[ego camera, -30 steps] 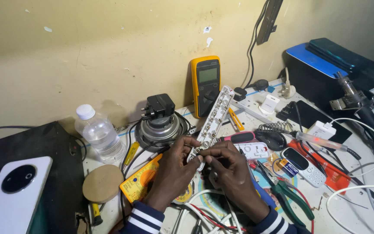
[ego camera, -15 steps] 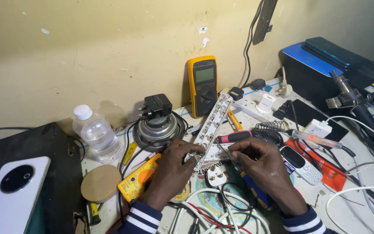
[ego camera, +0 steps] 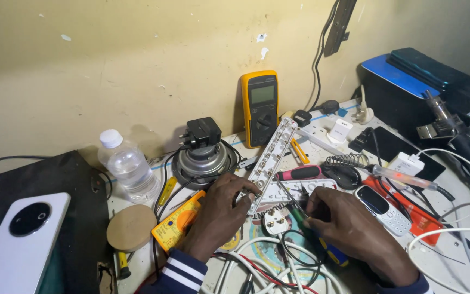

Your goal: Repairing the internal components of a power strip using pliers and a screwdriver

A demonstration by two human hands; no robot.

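Hands low over a crowded tabletop [ego camera: 137, 256]. Left hand [ego camera: 218, 215] lies palm down, fingers curled round the near end of a white strip [ego camera: 270, 158], pinning it; the strip runs away at a slant toward the yellow meter [ego camera: 259, 106] propped at the wall. Right hand [ego camera: 349, 226] is closed round a screwdriver [ego camera: 295, 204], its thin shaft angled up-left, tip at or just beside the strip's lower edge — hard to say whether it touches. The handle is mostly buried in the fist. A white plug [ego camera: 274, 220] sits between the two hands. Both forearms are cut off by the bottom edge, striped cuff showing on the left.
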